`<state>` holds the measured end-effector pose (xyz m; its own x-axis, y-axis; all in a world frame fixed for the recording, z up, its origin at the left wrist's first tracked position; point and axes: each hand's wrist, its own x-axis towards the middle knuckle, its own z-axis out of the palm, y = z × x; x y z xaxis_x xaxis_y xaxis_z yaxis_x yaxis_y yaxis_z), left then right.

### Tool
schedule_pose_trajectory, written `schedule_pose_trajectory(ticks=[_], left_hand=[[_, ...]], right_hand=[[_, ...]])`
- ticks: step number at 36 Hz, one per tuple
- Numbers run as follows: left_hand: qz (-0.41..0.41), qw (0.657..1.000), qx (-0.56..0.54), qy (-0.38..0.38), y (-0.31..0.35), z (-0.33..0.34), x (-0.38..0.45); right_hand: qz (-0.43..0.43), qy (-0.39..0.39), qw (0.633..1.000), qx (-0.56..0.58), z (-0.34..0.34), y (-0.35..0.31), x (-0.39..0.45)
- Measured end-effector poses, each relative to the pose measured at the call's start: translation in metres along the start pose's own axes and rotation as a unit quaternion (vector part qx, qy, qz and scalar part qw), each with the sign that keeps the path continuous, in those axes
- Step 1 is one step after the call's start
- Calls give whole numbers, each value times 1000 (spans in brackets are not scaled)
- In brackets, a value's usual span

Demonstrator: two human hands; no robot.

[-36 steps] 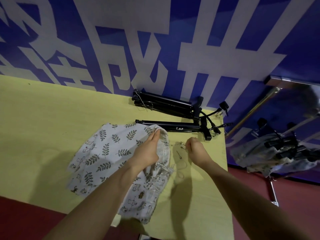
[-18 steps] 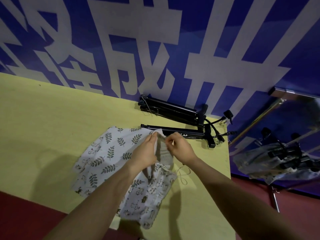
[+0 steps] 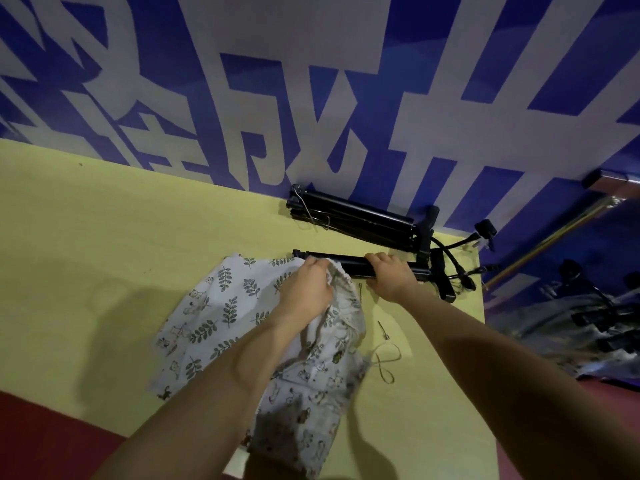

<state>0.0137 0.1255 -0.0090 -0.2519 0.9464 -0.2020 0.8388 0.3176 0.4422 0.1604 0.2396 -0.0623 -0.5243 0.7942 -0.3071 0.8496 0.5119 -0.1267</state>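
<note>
1. The left hand lies on the printed cloth. Its fingers are curled and pinch the gathered hem at the cloth's far right corner.
2. The cloth is white with leaf and small animal prints. It lies spread on the yellow table, and its near end reaches the table's front edge under the left forearm.
3. The right hand is on the black bar just behind the cloth. Its fingers are curled over the top of the bar and its thumb is on the near side, so it grips the bar.
4. The bar lies flat on the table, touching or just beside the cloth's far corner; I cannot tell which.
5. A black folded stand lies farther back, against the blue wall with its large white lettering.
6. A small metal pin lies between the two hands, and a second pin lies nearer, beside the right forearm.
7. A thin looped cord rests on the table just right of the cloth.
</note>
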Motion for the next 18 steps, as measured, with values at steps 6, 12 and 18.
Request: schedule_pose_trajectory(ticks=[6, 12, 18], left_hand=[[28, 997, 67, -16, -4, 4, 6], [33, 996, 81, -11, -7, 8, 2], [31, 997, 67, 0, -12, 8, -5]], right_hand=[[5, 28, 997, -68, 12, -1, 11], [-13, 49, 993, -104, 10, -1, 18], [5, 44, 998, -34, -2, 5, 8]])
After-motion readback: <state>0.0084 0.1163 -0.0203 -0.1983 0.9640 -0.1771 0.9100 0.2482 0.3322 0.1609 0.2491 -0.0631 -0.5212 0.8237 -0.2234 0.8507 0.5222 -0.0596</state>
